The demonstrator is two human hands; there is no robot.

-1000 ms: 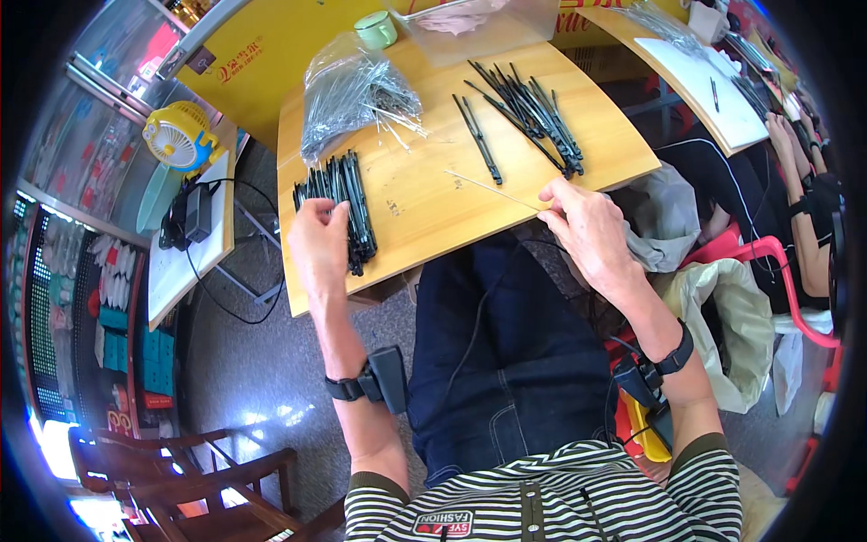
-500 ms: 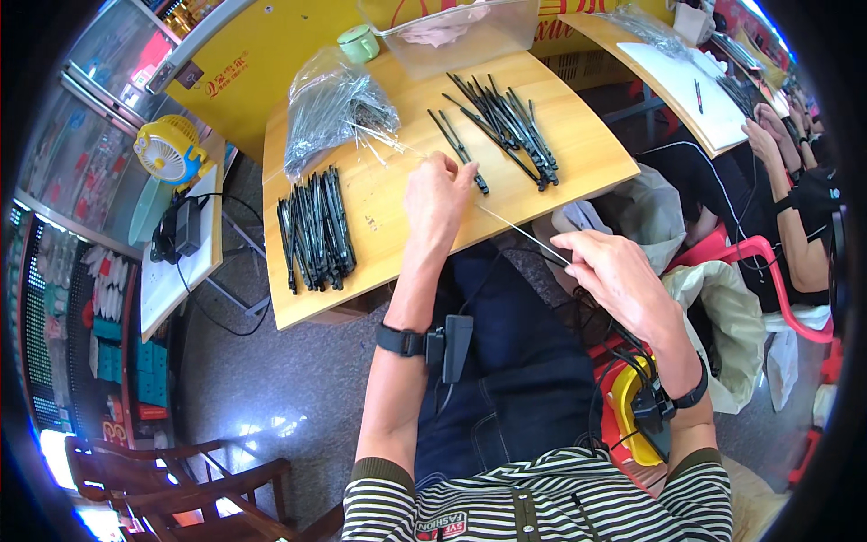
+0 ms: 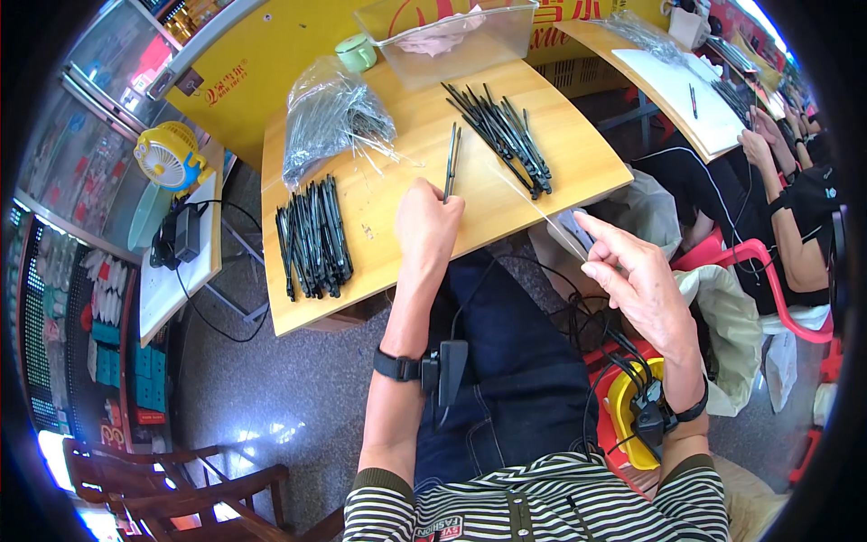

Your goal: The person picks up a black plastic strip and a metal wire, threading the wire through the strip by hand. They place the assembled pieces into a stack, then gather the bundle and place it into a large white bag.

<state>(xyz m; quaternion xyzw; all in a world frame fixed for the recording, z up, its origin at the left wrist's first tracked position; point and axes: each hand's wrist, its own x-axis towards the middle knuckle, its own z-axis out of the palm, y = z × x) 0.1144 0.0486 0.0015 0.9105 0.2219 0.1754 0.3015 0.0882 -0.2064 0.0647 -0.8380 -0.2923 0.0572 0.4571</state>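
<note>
My left hand [image 3: 430, 221] is closed in a fist over the front of the wooden table. A pair of slender black sticks [image 3: 453, 155] stands up out of it. Right of it, beyond the table's front edge, my right hand [image 3: 637, 285] pinches a thin pale strip [image 3: 533, 206] between thumb and fingers. The strip slants up and left over the tabletop. A bundle of similar black sticks [image 3: 506, 135] lies at the right of the table, and another bundle [image 3: 314, 239] at the left. Behind the left bundle sits a clear plastic bag [image 3: 330, 117] of thin strips.
A green mug [image 3: 357, 54] and a clear plastic bin [image 3: 452, 41] stand at the table's [image 3: 379, 262] back. A yellow fan [image 3: 170, 155] is on a side stand. Near my right arm are a yellow-and-red seat [image 3: 637, 411] and cables. Another person's hands [image 3: 760, 144] are at the right table.
My left hand has turned into a fist, and the black sticks now stand up from it. My right hand has shifted slightly right, its strip now apart from the left hand.
</note>
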